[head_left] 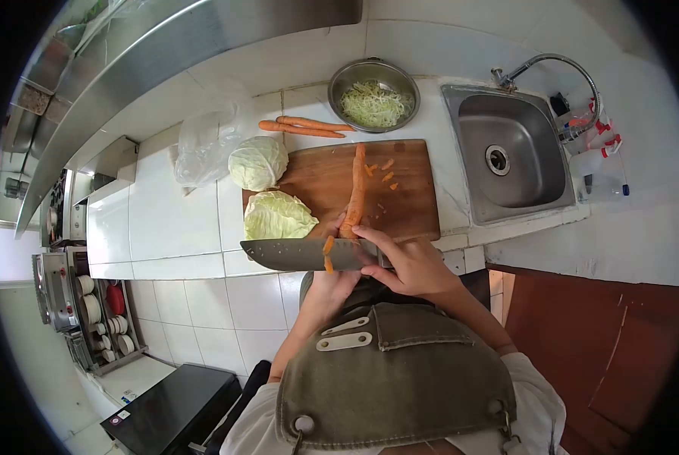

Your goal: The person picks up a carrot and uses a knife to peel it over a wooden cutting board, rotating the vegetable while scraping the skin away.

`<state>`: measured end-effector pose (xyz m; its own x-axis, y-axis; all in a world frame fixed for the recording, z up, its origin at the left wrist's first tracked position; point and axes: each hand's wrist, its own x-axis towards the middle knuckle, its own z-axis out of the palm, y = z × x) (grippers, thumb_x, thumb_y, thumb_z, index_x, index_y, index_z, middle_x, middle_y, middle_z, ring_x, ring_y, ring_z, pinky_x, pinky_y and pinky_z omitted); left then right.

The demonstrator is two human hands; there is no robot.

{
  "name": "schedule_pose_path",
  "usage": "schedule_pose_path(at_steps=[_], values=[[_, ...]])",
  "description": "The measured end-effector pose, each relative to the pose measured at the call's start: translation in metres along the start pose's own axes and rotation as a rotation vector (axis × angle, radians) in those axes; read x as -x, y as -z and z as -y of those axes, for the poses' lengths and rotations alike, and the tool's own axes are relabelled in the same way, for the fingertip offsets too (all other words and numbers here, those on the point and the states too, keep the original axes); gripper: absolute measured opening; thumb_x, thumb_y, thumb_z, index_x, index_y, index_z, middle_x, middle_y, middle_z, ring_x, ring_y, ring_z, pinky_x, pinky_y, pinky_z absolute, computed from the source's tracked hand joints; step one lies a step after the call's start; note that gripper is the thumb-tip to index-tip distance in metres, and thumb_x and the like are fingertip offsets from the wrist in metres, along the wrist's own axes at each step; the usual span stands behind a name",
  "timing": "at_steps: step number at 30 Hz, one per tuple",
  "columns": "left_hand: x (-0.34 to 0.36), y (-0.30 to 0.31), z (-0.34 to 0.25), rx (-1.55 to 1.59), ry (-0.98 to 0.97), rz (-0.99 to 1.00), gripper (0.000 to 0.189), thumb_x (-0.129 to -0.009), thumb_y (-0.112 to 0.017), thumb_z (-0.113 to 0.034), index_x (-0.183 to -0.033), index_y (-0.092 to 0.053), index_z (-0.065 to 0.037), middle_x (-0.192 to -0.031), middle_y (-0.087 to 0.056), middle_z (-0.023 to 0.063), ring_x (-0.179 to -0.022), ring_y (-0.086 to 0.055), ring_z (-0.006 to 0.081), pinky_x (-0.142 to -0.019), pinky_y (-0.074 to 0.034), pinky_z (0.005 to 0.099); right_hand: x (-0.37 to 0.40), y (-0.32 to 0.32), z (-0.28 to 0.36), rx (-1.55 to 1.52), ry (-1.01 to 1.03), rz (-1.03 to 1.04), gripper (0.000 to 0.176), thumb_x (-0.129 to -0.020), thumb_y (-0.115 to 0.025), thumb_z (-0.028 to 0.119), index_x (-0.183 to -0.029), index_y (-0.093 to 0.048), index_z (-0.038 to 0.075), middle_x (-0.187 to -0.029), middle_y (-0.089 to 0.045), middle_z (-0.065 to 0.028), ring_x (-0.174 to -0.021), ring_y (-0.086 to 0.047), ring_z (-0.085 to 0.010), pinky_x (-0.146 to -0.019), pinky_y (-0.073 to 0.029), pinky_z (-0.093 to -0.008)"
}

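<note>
My right hand (413,267) is closed around the handle end of a wide kitchen knife (294,255), its index finger stretched toward the carrot. The blade lies crosswise over the near end of a carrot (357,178), pointing left, with orange peelings (328,254) stuck to it. Behind the blade, my left hand (337,282) grips the carrot's near end; the knife hides most of its fingers. The carrot's far end reaches over the wooden cutting board (407,189), where small carrot scraps (388,176) lie. A cut cabbage half (277,215) rests at the board's left edge.
Behind the board are two carrots (301,127) and a metal bowl (412,114) of shredded cabbage (375,105). Another cabbage piece (258,163) and a clear plastic bag (203,152) sit left. A steel sink (517,197) with a faucet (555,59) is on the right.
</note>
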<state>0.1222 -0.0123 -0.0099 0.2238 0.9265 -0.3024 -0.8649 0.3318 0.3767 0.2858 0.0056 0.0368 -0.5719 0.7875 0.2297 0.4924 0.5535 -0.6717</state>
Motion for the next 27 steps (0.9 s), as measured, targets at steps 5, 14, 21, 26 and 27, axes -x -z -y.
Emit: schedule_pose_path(at_steps=[5,14,21,26,27], values=[[-0.006,0.015,0.009,0.178,0.105,0.189,0.033,-0.099,-0.043,-0.031,-0.122,-0.049,-0.01,-0.111,-0.057,0.0036,-0.103,-0.057,0.016,-0.088,-0.048,0.0306,0.0,0.006,0.003,0.026,-0.106,0.071,0.058,-0.086,-0.064,0.036,-0.134,-0.042,0.013,-0.07,-0.064,-0.0119,-0.063,-0.064,-0.0317,-0.058,-0.05,-0.0405],[-0.001,0.001,0.007,0.12,0.058,-0.016,0.03,-0.096,-0.048,-0.025,-0.121,-0.049,-0.008,-0.12,-0.056,0.0115,-0.102,-0.059,0.0207,-0.08,-0.053,0.0326,0.003,0.012,0.003,-0.016,-0.019,0.021,0.061,-0.085,-0.065,0.034,-0.137,-0.04,0.013,-0.064,-0.059,-0.0129,-0.056,-0.061,-0.0316,-0.053,-0.046,-0.04],[0.003,-0.002,0.004,0.268,0.111,0.153,0.036,-0.098,-0.044,-0.026,-0.125,-0.047,-0.003,-0.124,-0.054,0.016,-0.108,-0.056,0.0233,-0.085,-0.052,0.0357,0.003,0.012,0.003,-0.017,0.018,0.025,0.063,-0.084,-0.065,0.035,-0.138,-0.04,0.015,-0.07,-0.062,-0.013,-0.059,-0.062,-0.0327,-0.056,-0.048,-0.0406],[0.0,-0.002,0.003,0.2,0.116,0.048,0.035,-0.098,-0.044,-0.026,-0.123,-0.049,-0.002,-0.12,-0.056,0.0141,-0.106,-0.057,0.0221,-0.082,-0.053,0.0328,0.005,0.014,0.005,-0.038,-0.015,0.063,0.063,-0.083,-0.066,0.036,-0.138,-0.041,0.015,-0.077,-0.064,-0.0138,-0.064,-0.063,-0.0337,-0.059,-0.049,-0.0413],[0.0,-0.004,0.001,0.253,0.146,0.087,0.033,-0.098,-0.044,-0.025,-0.121,-0.05,-0.003,-0.118,-0.057,0.0125,-0.104,-0.058,0.0208,-0.082,-0.053,0.0316,0.005,0.014,0.006,-0.031,-0.021,0.069,0.063,-0.083,-0.066,0.035,-0.137,-0.041,0.015,-0.077,-0.064,-0.0141,-0.064,-0.063,-0.0337,-0.059,-0.05,-0.0409]])
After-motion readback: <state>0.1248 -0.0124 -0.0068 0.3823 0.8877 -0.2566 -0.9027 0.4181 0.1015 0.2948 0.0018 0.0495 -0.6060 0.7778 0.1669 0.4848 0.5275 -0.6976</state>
